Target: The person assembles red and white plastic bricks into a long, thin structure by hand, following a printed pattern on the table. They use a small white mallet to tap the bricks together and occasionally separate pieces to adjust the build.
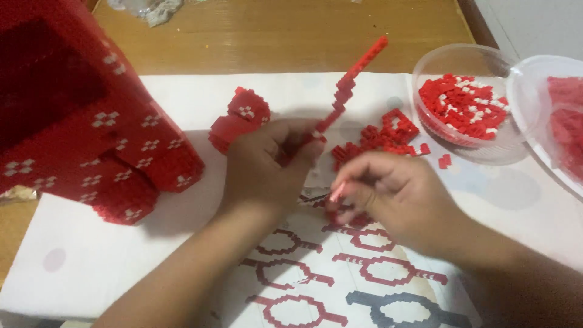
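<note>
My left hand (267, 164) grips the lower end of a long, thin stepped strip of small red bricks (352, 76) that rises up and to the right. My right hand (388, 194) is curled just below it, pinching a small pinkish stick-like piece (337, 192) over the paper sheet. A scatter of loose red bricks (382, 136) lies right behind my right hand. A small assembled red block part with white dots (240, 118) sits behind my left hand.
A large red brick model with white flower dots (85, 115) fills the left. A clear bowl of red and white bricks (464, 109) and a second clear dish (559, 115) stand at right. A printed pattern sheet (340, 279) lies on white paper over a wooden table (273, 30).
</note>
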